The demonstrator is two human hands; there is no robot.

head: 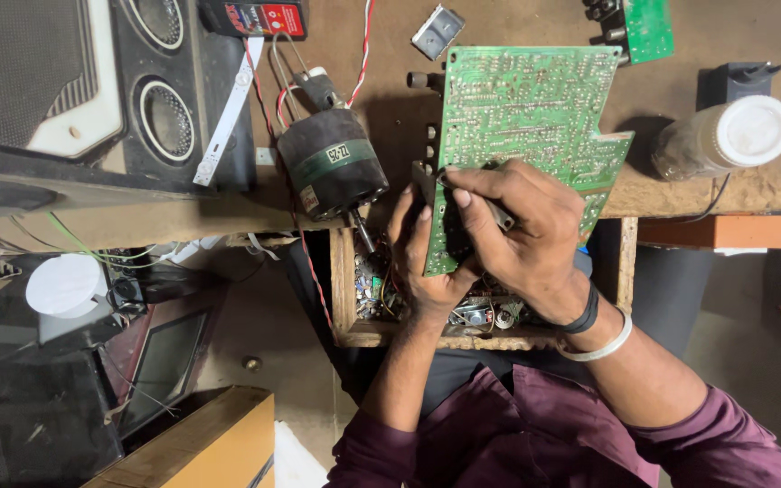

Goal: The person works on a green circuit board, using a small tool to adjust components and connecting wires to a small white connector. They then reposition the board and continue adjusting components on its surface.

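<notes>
Working at centre frame, the green board (526, 126) is gripped along its lower left edge by the left hand (427, 258), solder side up. A thin tool (497, 214), probably a probe, is pinched in the closed right hand (522, 230). Nothing looks detached yet. A motor (332, 163) crowds the left, a jar (725, 136) the right, a parts tray (347, 298) below.

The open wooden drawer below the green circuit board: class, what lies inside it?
The wooden drawer holds small loose electronic parts and wires. Both hands and the circuit board cover most of its contents.
</notes>
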